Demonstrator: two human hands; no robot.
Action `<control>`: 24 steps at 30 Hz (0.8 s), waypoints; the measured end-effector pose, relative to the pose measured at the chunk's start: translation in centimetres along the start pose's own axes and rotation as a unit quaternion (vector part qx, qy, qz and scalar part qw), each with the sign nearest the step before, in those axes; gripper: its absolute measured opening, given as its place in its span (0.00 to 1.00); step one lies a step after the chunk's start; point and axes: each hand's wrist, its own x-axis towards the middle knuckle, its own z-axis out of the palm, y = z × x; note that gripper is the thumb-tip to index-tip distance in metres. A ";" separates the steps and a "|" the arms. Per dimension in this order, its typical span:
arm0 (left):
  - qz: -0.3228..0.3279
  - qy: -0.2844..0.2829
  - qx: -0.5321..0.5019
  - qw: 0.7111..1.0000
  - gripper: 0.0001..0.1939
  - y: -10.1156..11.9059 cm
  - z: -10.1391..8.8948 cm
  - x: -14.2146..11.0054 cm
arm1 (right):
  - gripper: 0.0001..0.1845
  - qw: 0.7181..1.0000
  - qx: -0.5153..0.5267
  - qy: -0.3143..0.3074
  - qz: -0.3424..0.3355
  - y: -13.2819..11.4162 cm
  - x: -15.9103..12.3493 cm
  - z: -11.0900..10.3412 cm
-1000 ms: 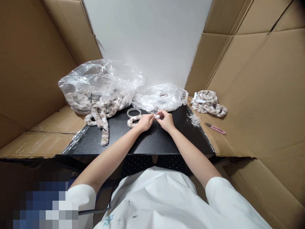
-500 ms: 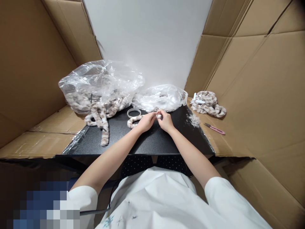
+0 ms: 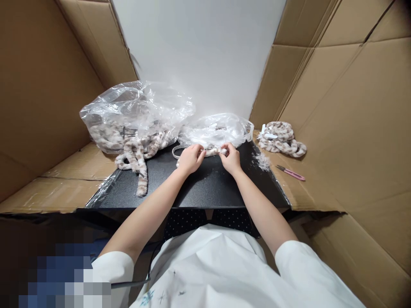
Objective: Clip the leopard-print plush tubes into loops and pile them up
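A mottled brown-and-white furry strip (image 3: 211,152) stretches between my hands over the black tabletop. My left hand (image 3: 191,158) is closed on its left part, and the back of the hand hides much of it. At the strip's right end my right hand (image 3: 231,158) pinches it between thumb and fingers. A thin pale ring (image 3: 175,149) lies just left of my left hand, partly covered by it. Close behind the strip rests a clear plastic bag (image 3: 215,132) with pale things inside.
A large clear bag (image 3: 135,102) holds furry strips at the back left, with one furry strip (image 3: 141,171) hanging out. On the right are a furry bundle (image 3: 279,137), loose fluff (image 3: 262,161) and pink-handled snips (image 3: 291,172). Cardboard walls (image 3: 359,107) stand on both sides.
My hands have moved apart from almost touching, and more of the furry strip shows between them. The left hand has shifted left and up, now partly over the ring.
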 end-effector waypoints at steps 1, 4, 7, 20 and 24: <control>0.027 -0.012 -0.025 0.999 0.13 0.1 0.1 0.0 | 0.08 1.000 0.014 -0.018 -0.002 -0.1 -0.1 0.2; 0.047 -0.070 -0.060 0.995 0.12 0.5 0.7 -0.2 | 0.08 0.997 0.049 -0.055 -0.012 -0.3 -0.4 0.9; 0.015 -0.077 -0.049 0.996 0.13 0.6 0.9 -0.3 | 0.12 0.995 0.069 -0.067 -0.010 -0.1 -0.4 1.0; -0.111 -0.002 0.047 0.993 0.12 -2.1 0.5 0.5 | 0.31 0.913 -0.174 -0.341 -0.138 -2.5 -3.0 3.6; -0.078 -0.064 0.103 0.990 0.07 -2.6 0.8 0.4 | 0.39 0.872 -0.225 -0.409 -0.144 -3.2 -3.4 4.2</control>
